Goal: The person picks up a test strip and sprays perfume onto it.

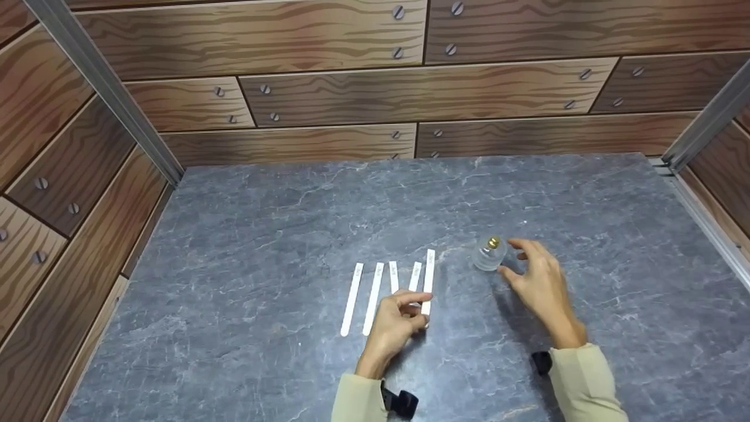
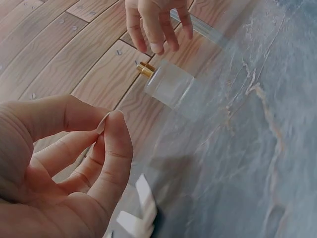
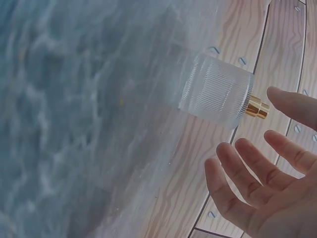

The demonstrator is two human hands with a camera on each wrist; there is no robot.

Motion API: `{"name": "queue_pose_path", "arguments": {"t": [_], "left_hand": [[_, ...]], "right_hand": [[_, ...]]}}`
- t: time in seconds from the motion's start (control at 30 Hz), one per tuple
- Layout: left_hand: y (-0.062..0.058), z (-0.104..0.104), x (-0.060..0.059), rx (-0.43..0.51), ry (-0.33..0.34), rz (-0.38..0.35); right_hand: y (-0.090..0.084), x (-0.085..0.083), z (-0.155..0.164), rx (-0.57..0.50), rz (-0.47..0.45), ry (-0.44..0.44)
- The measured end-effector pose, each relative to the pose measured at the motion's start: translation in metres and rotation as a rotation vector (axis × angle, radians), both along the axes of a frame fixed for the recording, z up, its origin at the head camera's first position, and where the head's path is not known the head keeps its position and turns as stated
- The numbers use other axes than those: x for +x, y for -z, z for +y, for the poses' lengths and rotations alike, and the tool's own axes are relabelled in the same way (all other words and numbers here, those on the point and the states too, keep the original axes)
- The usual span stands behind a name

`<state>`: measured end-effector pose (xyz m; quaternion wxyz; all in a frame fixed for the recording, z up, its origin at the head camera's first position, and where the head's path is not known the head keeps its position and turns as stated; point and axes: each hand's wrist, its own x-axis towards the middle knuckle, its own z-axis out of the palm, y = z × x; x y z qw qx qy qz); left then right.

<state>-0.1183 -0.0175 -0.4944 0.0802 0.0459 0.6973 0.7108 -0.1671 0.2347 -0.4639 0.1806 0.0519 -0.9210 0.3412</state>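
Five white strips (image 1: 351,299) are in front of me, and I have the rightmost one (image 1: 430,264) pinched between thumb and forefinger of my left hand (image 1: 394,329), its printed end pointing to one o'clock. The other four lie from ten round to twelve o'clock of that hand, two partly hidden behind it. At its two o'clock the clear glass bottle (image 1: 488,259) stands upright on the tabletop (image 1: 252,246), gold top (image 3: 257,107) uppermost. At the bottle's four o'clock my right hand (image 1: 542,281) grips nothing: thumb and fingers are spread and loosely bent, near the glass, and the right wrist view shows a gap.

I'd judge the step in hand to be bringing strip and bottle together. The next move probably calls for my right fingers to close round the ribbed side without tipping it, while my left keeps the strip away from its neighbours.

Edges seem little worry: the wood-patterned wall (image 1: 334,97) at twelve and the metal rail (image 1: 712,223) at three are well apart from both hands. Bare surface runs between held strip and bottle; the tight side is ten o'clock, where the strips lie near my knuckles.
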Motion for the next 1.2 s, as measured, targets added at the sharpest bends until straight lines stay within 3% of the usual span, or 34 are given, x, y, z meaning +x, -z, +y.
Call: {"name": "queue_pose_path", "arguments": {"t": [0.17, 0.6, 0.93, 1.2], "left_hand": [[-0.003, -0.006, 0.003, 0.005, -0.009, 0.036], [-0.008, -0.011, 0.006, -0.030, -0.005, 0.020], [-0.010, -0.015, 0.004, -0.039, -0.029, 0.059], [-0.008, -0.012, 0.005, -0.018, -0.015, 0.030]], "right_hand": [[0.000, -0.003, 0.001, -0.010, -0.037, 0.017], [-0.001, -0.016, -0.003, -0.016, -0.161, 0.011], [0.000, -0.027, -0.007, -0.021, -0.183, -0.011], [0.003, -0.028, -0.012, -0.004, -0.207, -0.035]]}}
